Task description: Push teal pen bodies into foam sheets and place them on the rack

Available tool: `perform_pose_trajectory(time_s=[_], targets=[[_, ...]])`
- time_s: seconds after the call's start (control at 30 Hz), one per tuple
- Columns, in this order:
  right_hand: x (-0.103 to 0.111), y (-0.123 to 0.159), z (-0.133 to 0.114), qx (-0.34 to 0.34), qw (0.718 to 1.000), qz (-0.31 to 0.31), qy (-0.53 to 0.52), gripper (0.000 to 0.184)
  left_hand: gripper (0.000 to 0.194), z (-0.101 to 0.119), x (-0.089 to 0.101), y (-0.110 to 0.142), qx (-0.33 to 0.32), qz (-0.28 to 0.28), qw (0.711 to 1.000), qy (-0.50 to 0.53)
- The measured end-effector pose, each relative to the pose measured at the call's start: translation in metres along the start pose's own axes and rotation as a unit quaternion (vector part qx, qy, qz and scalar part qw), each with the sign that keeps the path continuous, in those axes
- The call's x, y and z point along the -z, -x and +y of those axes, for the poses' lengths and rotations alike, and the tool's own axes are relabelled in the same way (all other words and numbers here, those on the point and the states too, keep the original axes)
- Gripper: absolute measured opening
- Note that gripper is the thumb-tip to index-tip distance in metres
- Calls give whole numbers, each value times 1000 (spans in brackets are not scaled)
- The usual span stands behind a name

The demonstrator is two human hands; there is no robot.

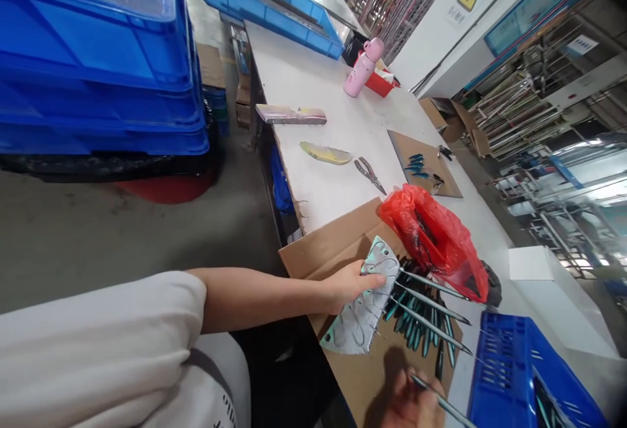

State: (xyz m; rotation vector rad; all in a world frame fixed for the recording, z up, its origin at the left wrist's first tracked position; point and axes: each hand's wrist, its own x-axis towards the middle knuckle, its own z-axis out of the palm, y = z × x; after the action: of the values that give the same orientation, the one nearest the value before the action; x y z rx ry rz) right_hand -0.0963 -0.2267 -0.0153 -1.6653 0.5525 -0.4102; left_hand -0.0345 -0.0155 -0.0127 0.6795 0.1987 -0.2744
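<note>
From where I'm standing, the left hand, just below the middle of the frame, is clamping a grey plate, its thumb pressing across the top face. Three slim rods are sticking out from the plate's right edge, so by my reckoning that much is standing done. Right beside it, a heap of dark green rods is lying loose on the cardboard, so plenty seems to be remaining. At the bottom of the frame, the right hand is pinching another rod, which is sitting apart from the plate.

As for what's escaping me: the left fingers are hiding under the plate, and I'm not making out how the rods are fastening there. The plate is covering part of the heap. The right hand is blurring, its wrist and the held rod's far end running off the lower edge. The red bag is keeping its contents dark, and the blue basket, lower right, is showing only some of its load.
</note>
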Motion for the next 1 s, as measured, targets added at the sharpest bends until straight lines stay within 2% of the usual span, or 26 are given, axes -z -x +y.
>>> perform_pose_trajectory(time_s=[0.03, 0.13, 0.23, 0.37, 0.57, 0.77, 1.0], targets=[[-16, 12, 1, -21, 998, -17, -62, 31, 48, 0, 0, 0, -2, -10, 1000, -1], [-58, 32, -2, -15, 993, -25, -115, 27, 48, 0, 1, 1, -16, -28, 999, -7], [-76, 35, -7, -12, 992, -34, -124, 29, 50, 1, 1, 2, -27, -10, 1000, -14], [-80, 37, -12, -7, 992, -33, -121, 34, 50, 1, 0, 3, -25, 14, 999, -42], [-85, 42, -13, -41, 996, -35, -69, 39, 48, 3, 1, 6, -16, -10, 997, -76], [-85, 42, -12, -53, 995, -56, -67, 34, 46, 6, 1, 8, -20, -19, 996, -89], [-87, 41, -17, -100, 988, -20, -114, 25, 46, 6, 1, 8, -25, -14, 994, -101]])
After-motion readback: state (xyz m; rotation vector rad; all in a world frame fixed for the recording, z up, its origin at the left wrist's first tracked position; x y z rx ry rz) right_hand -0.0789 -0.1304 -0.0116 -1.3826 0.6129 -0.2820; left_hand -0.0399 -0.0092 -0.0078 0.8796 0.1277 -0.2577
